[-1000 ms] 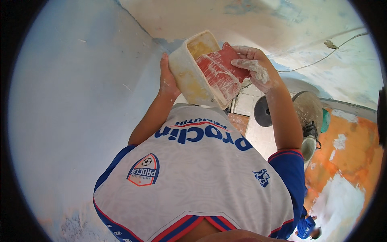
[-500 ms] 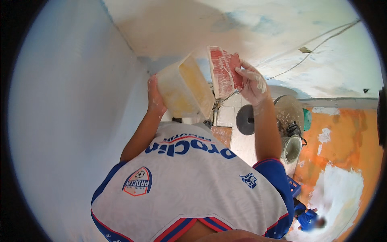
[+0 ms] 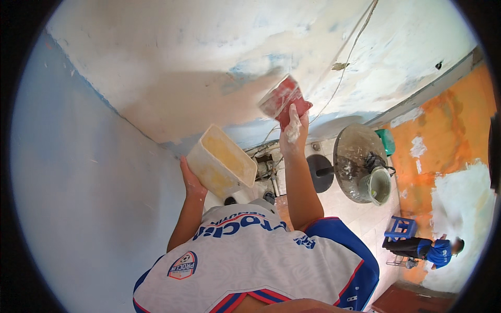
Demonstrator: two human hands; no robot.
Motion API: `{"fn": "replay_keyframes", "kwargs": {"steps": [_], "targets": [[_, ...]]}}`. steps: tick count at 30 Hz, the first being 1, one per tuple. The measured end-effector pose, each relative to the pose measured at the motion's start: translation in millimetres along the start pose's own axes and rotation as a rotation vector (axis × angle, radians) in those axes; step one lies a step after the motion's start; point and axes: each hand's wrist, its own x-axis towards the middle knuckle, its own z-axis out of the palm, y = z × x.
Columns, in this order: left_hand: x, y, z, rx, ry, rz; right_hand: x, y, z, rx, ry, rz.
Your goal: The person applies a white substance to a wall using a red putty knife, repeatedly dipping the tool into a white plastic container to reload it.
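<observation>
My left hand [image 3: 193, 181] grips the outer side of a whitish rectangular plastic tub [image 3: 215, 175], yellowish inside and tilted, its opening toward the upper right. In my right hand [image 3: 294, 133] is a red putty scraper [image 3: 287, 99], smeared white across its broad blade. The fingers of that hand are closed round its red grip and are caked with white filler. The scraper is raised up and to the right of the tub, close to the patchy white wall [image 3: 182, 57]; whether the blade touches it I cannot tell.
A bluish wall [image 3: 68, 172] runs along my left. A cable [image 3: 347, 62] hangs across the white wall. To the right stand a round table [image 3: 347, 156] with a bucket [image 3: 376, 187], a blue stool [image 3: 401, 228], and a person [image 3: 438, 252] by a part-whitened orange wall [image 3: 443, 135].
The scraper has gone from beside the tub's rim toward the wall, and its blade has turned. The tub sits lower in view. My view has shifted, showing more of the room on the right.
</observation>
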Motion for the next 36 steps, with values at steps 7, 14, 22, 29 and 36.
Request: {"fn": "replay_keyframes", "kwargs": {"steps": [7, 14, 22, 29, 36], "targets": [[-12, 12, -26, 0.029, 0.106, 0.077, 56, 75, 21, -0.963, 0.29, -0.716], [-43, 31, -71, 0.007, 0.173, 0.178, 29, 174, 65, -0.978, -0.014, -0.813], [-67, 25, -95, 0.006, 0.244, 0.205, 52, 84, 33, -1.113, 0.349, -0.994], [-59, 21, -71, -0.01, 0.275, 0.14, 2, 176, 58, -1.12, -0.154, -0.828], [-61, 22, -98, -0.022, 0.195, 0.143, 51, 72, 58, -1.214, 0.188, -0.877]]}}
